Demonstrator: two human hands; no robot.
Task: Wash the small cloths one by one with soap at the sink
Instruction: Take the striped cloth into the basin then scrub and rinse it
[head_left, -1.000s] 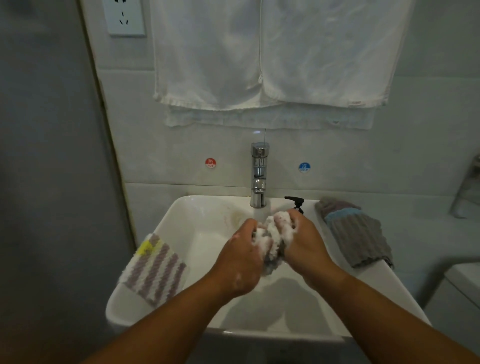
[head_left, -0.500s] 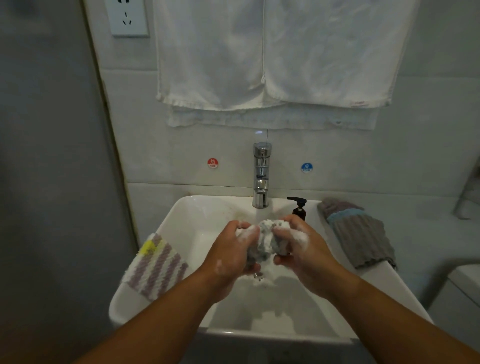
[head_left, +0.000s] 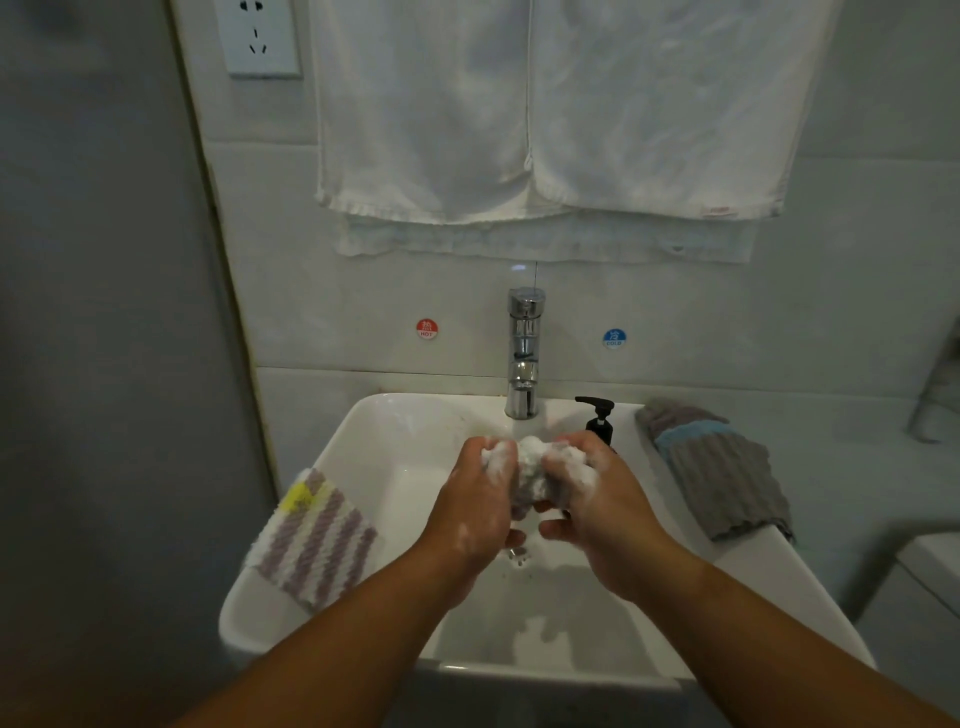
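Your left hand and right hand meet over the middle of the sink, just forward of the faucet. The soapy cloth is wadded between the palms. It lies to the right of your left fingers and to the left of your right fingers. Both sets of fingers are curled tight round the wad, thumbs low and toward you. Neither hand is nearer; they share it evenly.

The wad has no clean long axis. If anything it runs up and down, with white foam on top and grey fabric showing below.

Judgement: you are mid-scrub. The next move is either fist against fist or carrying the wad back to the spout, which sits directly behind and above it. A pale column under the spout may be running water, but this can't be confirmed.

**Surface:**
- The basin is white and wet, with suds by the drain beneath the hands.
- The striped cloth is draped over the left rim, well apart from the hands.
- The grey ribbed cloth lies over the right rim, nearer your right hand.
- The black soap pump stands just behind your right knuckles and would be easy to knock.

**Room:**
- The wall is tiled, with a red sticker left of the faucet and a blue sticker to its right.
- White towels hang above, and there is a socket at upper left.
- The light is dim.
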